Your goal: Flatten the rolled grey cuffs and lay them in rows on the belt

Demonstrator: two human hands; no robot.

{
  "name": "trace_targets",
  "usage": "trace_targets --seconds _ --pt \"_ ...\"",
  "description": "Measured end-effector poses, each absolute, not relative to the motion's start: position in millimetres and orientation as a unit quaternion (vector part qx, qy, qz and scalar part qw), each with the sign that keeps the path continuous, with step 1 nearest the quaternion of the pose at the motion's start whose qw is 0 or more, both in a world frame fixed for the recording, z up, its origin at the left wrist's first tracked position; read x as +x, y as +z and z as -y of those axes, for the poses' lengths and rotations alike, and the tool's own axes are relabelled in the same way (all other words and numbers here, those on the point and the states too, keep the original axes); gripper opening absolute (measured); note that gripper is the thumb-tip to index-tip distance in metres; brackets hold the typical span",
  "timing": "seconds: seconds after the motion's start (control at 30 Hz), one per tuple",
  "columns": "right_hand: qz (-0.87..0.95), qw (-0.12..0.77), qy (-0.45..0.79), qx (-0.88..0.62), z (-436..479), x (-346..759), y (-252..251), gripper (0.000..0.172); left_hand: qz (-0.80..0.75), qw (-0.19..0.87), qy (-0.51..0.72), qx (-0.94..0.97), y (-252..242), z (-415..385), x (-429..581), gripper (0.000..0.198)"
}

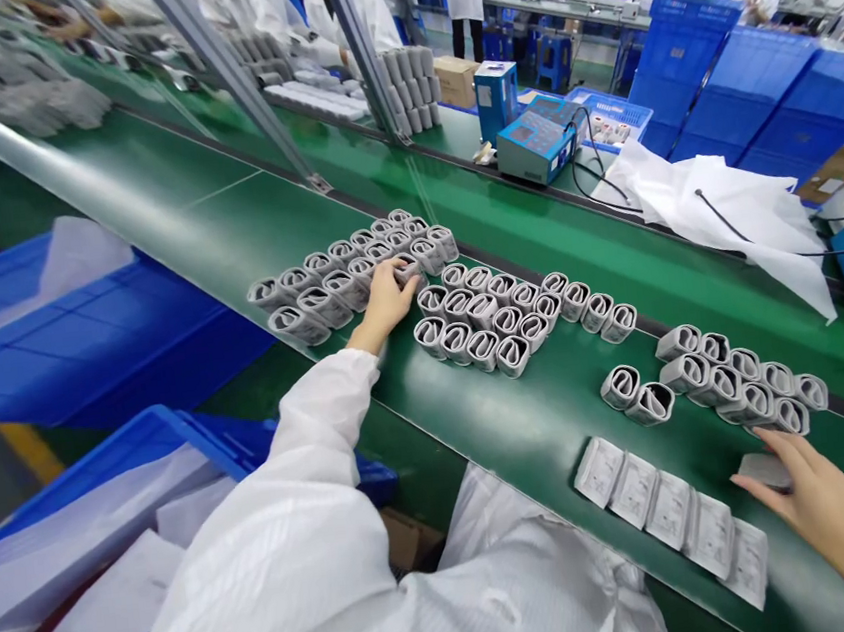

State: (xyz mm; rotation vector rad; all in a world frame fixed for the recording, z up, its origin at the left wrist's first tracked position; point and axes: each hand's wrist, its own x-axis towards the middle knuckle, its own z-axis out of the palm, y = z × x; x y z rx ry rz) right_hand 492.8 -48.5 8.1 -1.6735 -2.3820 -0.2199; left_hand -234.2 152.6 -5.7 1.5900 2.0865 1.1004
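A green conveyor belt [524, 426] runs diagonally across the head view, carrying several rows of rolled grey fabric cuffs [468, 321]. My left hand [386, 300] reaches in among the cuffs, its fingertips gripping one rolled cuff [408, 271]. My right hand [807, 492] lies at the lower right, with its fingers over a flat grey packet [764, 471]. Beside that hand, a row of several flat white packets [669, 511] lies on the belt. Another group of rolled cuffs [735, 384] sits just above my right hand.
A metal rail [97, 169] runs along the belt's near left side. Blue crates [84, 331] with white liners stand to my left. A blue bench device [535, 140] with cables and a white sheet [729, 223] lie beyond the belt. Co-workers in white stand farther back.
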Motion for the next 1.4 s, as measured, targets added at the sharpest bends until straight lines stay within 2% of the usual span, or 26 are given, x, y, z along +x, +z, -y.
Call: trace_targets --seconds 0.1,0.17,0.27,0.33,0.4,0.5,0.63,0.77,0.87,0.93,0.97,1.07,1.13,1.17,1.27,1.33,1.4 --pt "0.807 0.091 -0.044 -0.582 54 520 -1 0.090 -0.734 0.132 0.376 0.551 -5 -162 -246 0.037" --pt "0.781 0.078 -0.007 -0.620 61 539 -8 0.092 -0.731 0.106 0.379 0.558 -2 -160 -249 0.040" --pt "0.734 0.058 0.054 -0.674 73 543 -14 0.084 -0.687 -0.030 0.436 0.581 4 -140 -224 0.032" --pt "0.712 0.056 0.072 -0.696 75 525 -13 0.077 -0.588 -0.096 0.483 0.641 9 -119 -181 0.024" --pt "0.717 0.054 0.080 -0.691 70 497 -5 0.070 -0.417 -0.064 0.468 0.777 14 -97 -122 0.025" --pt "0.746 0.048 0.089 -0.658 50 450 11 0.063 -0.241 0.025 0.336 0.910 17 -72 -25 0.033" --pt "0.777 0.078 0.124 -0.612 27 407 21 0.063 -0.199 0.067 0.180 0.961 6 -67 71 0.058" --pt "0.792 0.114 0.173 -0.574 12 391 26 0.062 -0.186 0.101 0.095 0.973 -3 -79 108 0.042" --pt "0.790 0.160 0.209 -0.554 -2 392 46 0.051 -0.186 0.179 0.096 0.961 19 -95 109 0.037" --pt "0.763 0.244 0.232 -0.552 -13 395 68 0.041 -0.176 0.243 0.133 0.945 48 -108 104 0.038" --pt "0.740 0.310 0.250 -0.542 -18 397 81 0.043 -0.175 0.269 0.163 0.933 64 -115 102 0.039" --pt "0.657 0.525 0.323 -0.435 -27 395 119 0.072 -0.201 0.320 0.262 0.888 107 -129 96 0.039" --pt "0.622 0.617 0.324 -0.356 -28 389 136 0.082 -0.216 0.342 0.309 0.861 125 -130 93 0.039" --pt "0.613 0.644 0.308 -0.338 -28 385 141 0.081 -0.220 0.349 0.321 0.852 131 -129 91 0.039" --pt "0.607 0.655 0.279 -0.353 -26 375 144 0.058 -0.230 0.349 0.322 0.850 136 -123 89 0.038" --pt "0.601 0.630 0.315 -0.378 -28 373 141 0.041 -0.238 0.346 0.310 0.853 136 -121 86 0.038" --pt "0.574 0.620 0.360 -0.396 -30 374 138 0.033 -0.244 0.349 0.308 0.851 137 -121 82 0.037"
